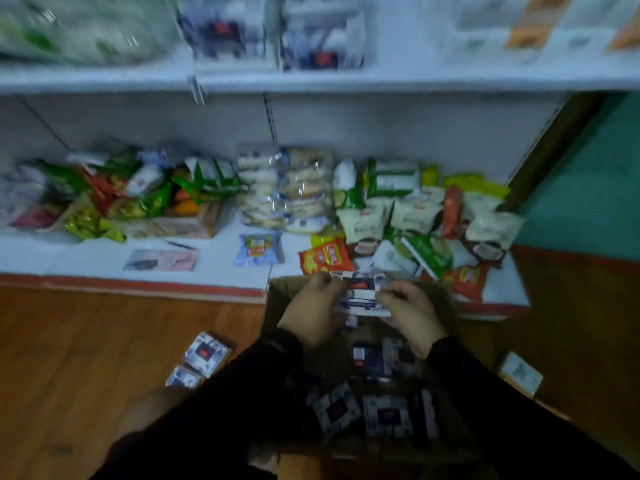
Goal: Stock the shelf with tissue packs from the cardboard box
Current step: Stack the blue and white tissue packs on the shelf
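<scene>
**A:** So where's the tissue pack (363, 295) right now?

**B:** Both hands have it, held over the cardboard box (277, 292). Left hand (313, 315) grips its left end, right hand (410, 315) pinches the right end.

**A:** Others?

**B:** More packs (388, 415) down in the box, two packs on the floor (204, 355), some already on the upper shelf (346, 81). Pretty blurry though.

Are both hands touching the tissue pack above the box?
Touching: the head view shows the left hand and right hand gripping the tissue pack from either side.
</scene>
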### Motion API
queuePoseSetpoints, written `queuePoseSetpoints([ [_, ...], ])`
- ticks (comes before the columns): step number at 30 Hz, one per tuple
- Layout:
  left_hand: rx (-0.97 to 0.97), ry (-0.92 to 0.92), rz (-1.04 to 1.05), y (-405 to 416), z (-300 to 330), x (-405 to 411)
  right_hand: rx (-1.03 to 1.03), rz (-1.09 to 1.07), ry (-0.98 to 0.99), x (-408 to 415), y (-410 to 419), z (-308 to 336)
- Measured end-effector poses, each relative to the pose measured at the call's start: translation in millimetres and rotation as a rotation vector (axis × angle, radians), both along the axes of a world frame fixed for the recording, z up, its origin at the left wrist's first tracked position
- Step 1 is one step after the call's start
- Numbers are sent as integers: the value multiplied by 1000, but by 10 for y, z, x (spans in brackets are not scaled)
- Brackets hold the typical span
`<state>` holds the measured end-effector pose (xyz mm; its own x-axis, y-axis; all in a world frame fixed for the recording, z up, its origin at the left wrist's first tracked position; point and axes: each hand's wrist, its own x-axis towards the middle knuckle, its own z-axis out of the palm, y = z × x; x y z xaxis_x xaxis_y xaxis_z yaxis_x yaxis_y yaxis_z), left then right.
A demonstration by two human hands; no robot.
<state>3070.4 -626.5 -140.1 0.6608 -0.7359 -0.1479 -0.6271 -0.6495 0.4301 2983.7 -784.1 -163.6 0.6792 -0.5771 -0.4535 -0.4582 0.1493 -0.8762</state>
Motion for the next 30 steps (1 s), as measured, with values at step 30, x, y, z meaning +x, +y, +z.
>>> queuePoseSetpoints([
  [30, -9, -857, 92, -659, 2558, 1787, -1389, 285, -91, 1163, -1436, 3107],
])
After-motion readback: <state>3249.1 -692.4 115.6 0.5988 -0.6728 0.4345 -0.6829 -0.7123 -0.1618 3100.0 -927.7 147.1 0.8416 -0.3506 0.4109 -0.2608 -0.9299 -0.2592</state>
